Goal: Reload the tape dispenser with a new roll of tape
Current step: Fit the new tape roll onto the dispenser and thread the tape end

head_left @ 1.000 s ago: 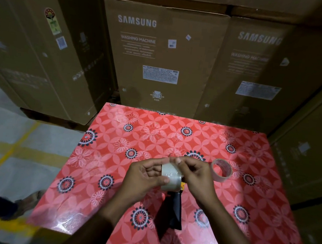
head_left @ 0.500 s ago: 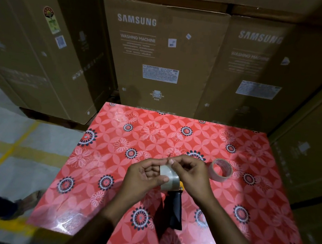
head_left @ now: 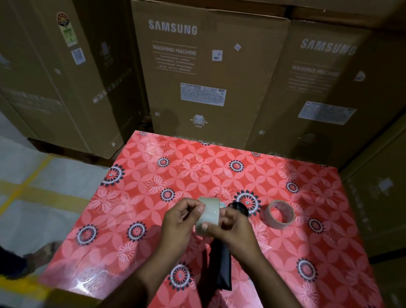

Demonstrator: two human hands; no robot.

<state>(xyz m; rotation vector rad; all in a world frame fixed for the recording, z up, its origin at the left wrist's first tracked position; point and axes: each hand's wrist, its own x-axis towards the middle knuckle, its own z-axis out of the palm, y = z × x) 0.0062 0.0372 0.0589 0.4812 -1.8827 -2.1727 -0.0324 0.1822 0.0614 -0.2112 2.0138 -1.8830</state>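
A full roll of clear tape (head_left: 207, 212) is held edge-up between both hands above the red flowered table (head_left: 145, 193). My left hand (head_left: 179, 222) pinches its left side with thumb on the face. My right hand (head_left: 233, 229) grips the right side, thumb near the bottom edge. Under the hands lies the tape dispenser (head_left: 222, 267), its black handle pointing toward me and its black wheel (head_left: 239, 207) showing just beyond my right fingers. A nearly used-up tape roll (head_left: 280, 214) lies flat on the table to the right.
Tall cardboard washing-machine boxes (head_left: 203, 71) stand right behind the table and along the right side. At the left is grey floor with yellow lines, where a person's foot (head_left: 40, 257) shows near the table's front corner.
The hands turned the roll and shifted slightly; my right hand dropped lower on the roll, so the dispenser's black wheel now shows beyond it.
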